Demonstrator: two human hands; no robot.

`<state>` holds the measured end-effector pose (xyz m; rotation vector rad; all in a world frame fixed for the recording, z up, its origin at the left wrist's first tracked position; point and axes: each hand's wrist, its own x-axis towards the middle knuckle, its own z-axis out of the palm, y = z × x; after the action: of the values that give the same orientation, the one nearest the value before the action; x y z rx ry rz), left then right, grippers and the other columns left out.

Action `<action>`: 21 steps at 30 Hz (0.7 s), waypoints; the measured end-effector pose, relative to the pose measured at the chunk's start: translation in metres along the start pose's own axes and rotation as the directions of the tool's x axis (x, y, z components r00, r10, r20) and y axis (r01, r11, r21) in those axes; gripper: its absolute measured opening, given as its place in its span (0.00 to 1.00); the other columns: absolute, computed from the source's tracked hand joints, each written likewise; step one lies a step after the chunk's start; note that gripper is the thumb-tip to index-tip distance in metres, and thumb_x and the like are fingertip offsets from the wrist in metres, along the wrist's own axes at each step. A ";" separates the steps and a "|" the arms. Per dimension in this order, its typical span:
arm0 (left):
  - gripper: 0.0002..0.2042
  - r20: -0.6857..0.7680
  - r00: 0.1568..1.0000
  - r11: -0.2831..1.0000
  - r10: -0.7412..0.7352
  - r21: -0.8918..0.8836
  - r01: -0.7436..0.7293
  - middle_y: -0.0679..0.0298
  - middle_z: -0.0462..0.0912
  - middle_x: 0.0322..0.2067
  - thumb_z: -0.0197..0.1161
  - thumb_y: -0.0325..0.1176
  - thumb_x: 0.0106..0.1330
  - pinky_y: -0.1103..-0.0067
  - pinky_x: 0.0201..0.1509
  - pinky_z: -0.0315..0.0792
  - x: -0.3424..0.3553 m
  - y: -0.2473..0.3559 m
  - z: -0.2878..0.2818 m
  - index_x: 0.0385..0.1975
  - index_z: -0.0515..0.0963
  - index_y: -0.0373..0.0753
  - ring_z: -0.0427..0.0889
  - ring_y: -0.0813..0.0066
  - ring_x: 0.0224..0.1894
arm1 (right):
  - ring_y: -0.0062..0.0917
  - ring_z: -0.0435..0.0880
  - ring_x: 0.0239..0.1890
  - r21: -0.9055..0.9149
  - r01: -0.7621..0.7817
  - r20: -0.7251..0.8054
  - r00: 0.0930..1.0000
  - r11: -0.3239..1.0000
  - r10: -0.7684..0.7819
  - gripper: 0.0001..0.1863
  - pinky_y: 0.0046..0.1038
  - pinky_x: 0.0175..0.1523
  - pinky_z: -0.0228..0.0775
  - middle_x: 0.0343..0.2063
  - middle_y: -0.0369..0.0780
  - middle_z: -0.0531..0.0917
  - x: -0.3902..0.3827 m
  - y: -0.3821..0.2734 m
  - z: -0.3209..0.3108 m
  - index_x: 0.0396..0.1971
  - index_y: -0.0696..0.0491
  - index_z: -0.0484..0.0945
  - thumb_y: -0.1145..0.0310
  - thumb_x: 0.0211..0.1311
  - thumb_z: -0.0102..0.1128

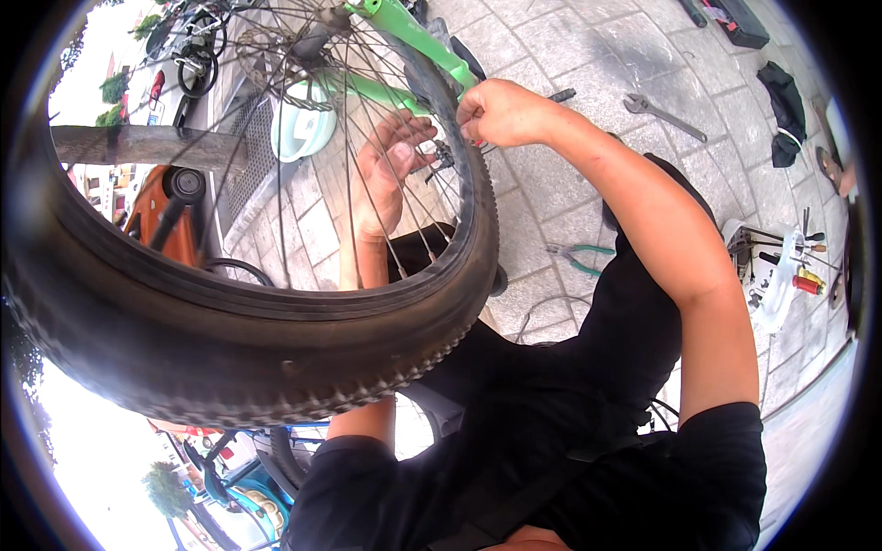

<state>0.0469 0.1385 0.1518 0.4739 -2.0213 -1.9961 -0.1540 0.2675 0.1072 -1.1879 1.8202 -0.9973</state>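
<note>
A bicycle wheel (276, 344) with a knobby black tyre fills the left and middle, close in front of me. Above its hub a bright green frame (418, 41) reaches up and right. Through the spokes shows my left hand (390, 170), palm turned up and fingers apart. Its fingertips are beside a small dark metal mechanism (443, 154); spokes partly cover both. At the wheel's right side, by the tyre, my right hand (505, 112) has thumb and fingers pinched together. What they grip is hidden, though a small reddish bit shows below the fingertips.
On the paving lie an adjustable wrench (666, 118), green-handled pliers (581, 259) and a black cloth item (784, 115). A white tray (772, 275) of tools stands right, a dark toolbox (735, 23) at the top right. Behind the spokes are a pale basin (303, 129) and a wooden beam (147, 145).
</note>
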 end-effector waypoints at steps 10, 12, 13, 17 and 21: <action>0.45 -0.009 1.000 0.999 -0.009 0.038 0.009 0.47 0.74 0.61 0.62 0.59 0.65 0.67 0.64 0.71 -0.002 0.004 0.002 0.68 0.62 0.23 0.77 0.56 0.64 | 0.36 0.89 0.44 0.115 -0.055 -0.044 0.997 0.992 0.060 0.13 0.36 0.52 0.79 0.37 0.47 0.90 0.013 0.012 0.027 0.43 0.53 0.90 0.67 0.62 0.63; 0.46 0.009 1.000 0.999 -0.005 0.042 0.004 0.47 0.75 0.61 0.63 0.60 0.64 0.67 0.65 0.71 0.001 0.003 0.001 0.68 0.62 0.23 0.77 0.56 0.64 | 0.36 0.90 0.43 0.066 -0.026 -0.059 0.998 0.997 0.030 0.13 0.36 0.52 0.79 0.37 0.47 0.90 0.014 0.012 0.030 0.43 0.53 0.90 0.67 0.61 0.63; 0.46 0.015 1.000 0.999 -0.005 0.040 0.004 0.47 0.75 0.61 0.64 0.60 0.64 0.67 0.65 0.71 0.002 0.003 0.001 0.68 0.62 0.23 0.77 0.56 0.64 | 0.37 0.90 0.43 0.041 -0.012 -0.067 0.998 0.999 0.015 0.13 0.36 0.52 0.79 0.37 0.47 0.90 0.014 0.012 0.031 0.43 0.52 0.90 0.67 0.61 0.63; 0.46 -0.003 1.000 1.000 -0.010 0.020 0.010 0.48 0.75 0.61 0.64 0.60 0.64 0.66 0.65 0.70 -0.001 0.004 0.000 0.68 0.62 0.23 0.77 0.56 0.64 | 0.28 0.88 0.37 0.098 -0.046 -0.033 0.998 0.994 0.049 0.12 0.31 0.45 0.81 0.32 0.44 0.89 0.013 0.002 0.033 0.43 0.57 0.89 0.67 0.64 0.63; 0.46 -0.005 1.000 1.000 -0.010 0.010 0.010 0.47 0.75 0.61 0.65 0.60 0.64 0.66 0.66 0.70 -0.003 0.005 0.000 0.68 0.61 0.23 0.77 0.56 0.64 | 0.22 0.85 0.33 0.403 -0.216 0.141 0.975 0.889 0.173 0.13 0.26 0.42 0.82 0.32 0.39 0.87 0.012 -0.005 0.034 0.46 0.62 0.86 0.69 0.68 0.64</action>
<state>0.0499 0.1397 0.1570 0.4914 -2.0307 -1.9904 -0.1263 0.2475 0.0955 -0.7626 1.5108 -1.1162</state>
